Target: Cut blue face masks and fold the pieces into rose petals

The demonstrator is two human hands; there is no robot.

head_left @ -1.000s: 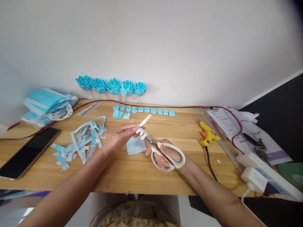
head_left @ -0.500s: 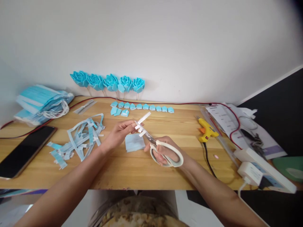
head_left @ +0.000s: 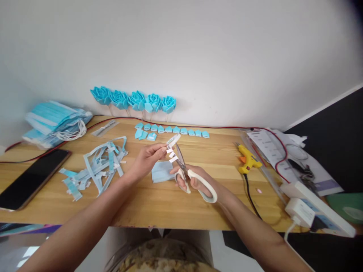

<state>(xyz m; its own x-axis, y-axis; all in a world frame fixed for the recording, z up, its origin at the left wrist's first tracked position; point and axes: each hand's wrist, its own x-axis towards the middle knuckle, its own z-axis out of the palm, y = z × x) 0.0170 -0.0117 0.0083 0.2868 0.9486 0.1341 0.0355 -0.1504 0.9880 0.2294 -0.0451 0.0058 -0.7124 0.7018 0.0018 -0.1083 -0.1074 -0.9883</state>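
My left hand [head_left: 149, 158] pinches a narrow white strip [head_left: 172, 141] above the wooden table [head_left: 159, 200]. Small white snippets [head_left: 171, 155] cling near its fingertips. My right hand [head_left: 195, 183] grips white-handled scissors [head_left: 195, 180], their blades spread around the strip. A folded pale blue piece [head_left: 161, 172] lies on the table right below both hands.
Cut blue mask strips [head_left: 98, 166] lie left, with a phone [head_left: 31, 179] and a stack of face masks [head_left: 55, 122] beyond. Blue folded petals [head_left: 172, 131] and blue roses [head_left: 136, 100] line the wall. A yellow glue gun [head_left: 248, 160], papers [head_left: 269, 149] and a power strip [head_left: 317, 206] are right.
The scissor blades have swung from shut and pointing left to spread and more upright around the strip. My left hand has shifted slightly right with the strip.
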